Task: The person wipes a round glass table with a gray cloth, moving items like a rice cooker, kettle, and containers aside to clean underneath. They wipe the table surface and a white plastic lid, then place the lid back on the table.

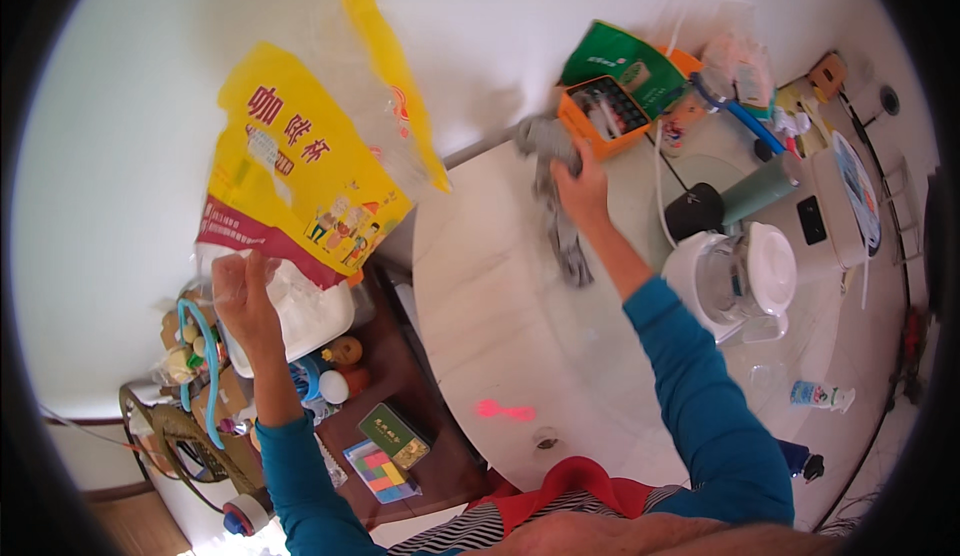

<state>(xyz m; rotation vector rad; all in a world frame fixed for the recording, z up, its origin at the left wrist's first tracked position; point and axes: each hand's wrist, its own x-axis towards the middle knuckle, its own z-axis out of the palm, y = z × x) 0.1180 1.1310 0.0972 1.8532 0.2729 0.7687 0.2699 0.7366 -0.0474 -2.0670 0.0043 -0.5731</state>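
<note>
My left hand (249, 302) pinches the lower edge of a yellow plastic packaging bag (300, 158) with a maroon band, clear film and printed writing. The bag is raised in front of the white wall, left of the round table. A grey cloth (551, 173) is gripped in my right hand (583, 187) over the table's far side. Its loose end trails down onto the marble-patterned tabletop (480, 278). Just beyond that hand stands an orange box (607, 124) of small items, with a green pouch (626, 68) behind it.
On the table's right are a glass kettle (754, 278), a green tumbler (761, 188), a black cup (694, 211) and a white appliance (810, 214). A pink fork (506, 410) lies near the front. A white tray (322, 316) and colored blocks (382, 473) occupy the left dark wooden table (442, 473).
</note>
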